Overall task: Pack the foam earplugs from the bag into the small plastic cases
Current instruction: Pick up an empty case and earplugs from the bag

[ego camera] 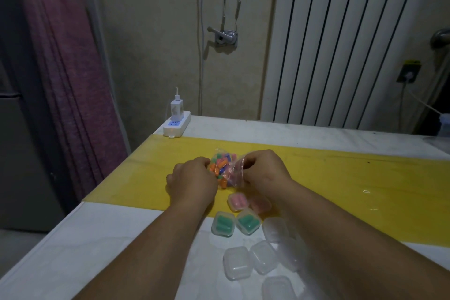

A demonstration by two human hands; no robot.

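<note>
Left hand (192, 178): fingers curled onto the left side of the bag (222, 169); fingertips hidden. Right hand (263, 172): pinches the bag's clear plastic at its right edge.

Bag lies on the yellow strip (341, 178) of the table (97, 238), well filled with mixed-colour earplugs (219, 165).

Just nearer: two pink cases (237, 202) and two green cases (222, 224), each holding plugs. Nearer again: several empty cases (237, 263).

Judgement: four packed, most of the bag left, so early in the task. Power strip (176, 124) at the far corner.
</note>
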